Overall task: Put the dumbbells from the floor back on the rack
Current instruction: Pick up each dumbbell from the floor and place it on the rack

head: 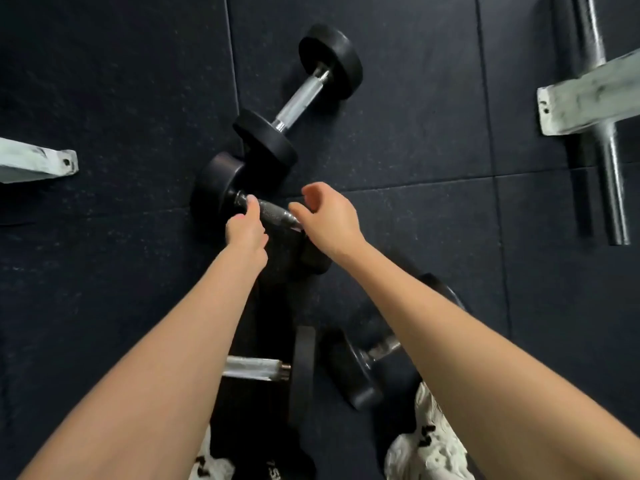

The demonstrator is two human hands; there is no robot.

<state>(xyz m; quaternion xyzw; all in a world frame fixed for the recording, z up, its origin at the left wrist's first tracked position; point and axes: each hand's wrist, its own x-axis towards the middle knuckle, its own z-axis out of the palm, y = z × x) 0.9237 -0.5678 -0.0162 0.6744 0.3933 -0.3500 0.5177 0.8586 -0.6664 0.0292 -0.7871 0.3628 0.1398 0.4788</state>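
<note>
Several black dumbbells lie on the dark rubber floor [104, 271]. The middle dumbbell [218, 181] has a knurled handle; my left hand [246, 227] lies on that handle, thumb over it, though how far the fingers wrap round is hidden. My right hand [330, 216] hovers just right of the same handle with its fingers loosely curled and holding nothing. A second dumbbell [301, 95] with a chrome handle lies just beyond. Two more lie near my feet: one [301, 372] under my left forearm, another [360, 368] under my right forearm.
A white metal frame foot [38, 164] reaches in from the left edge. At the right, another white frame bar [585, 95] crosses a steel barbell sleeve [613, 174] lying on the floor. My light patterned shoes [429, 448] stand at the bottom. No rack shelf is in view.
</note>
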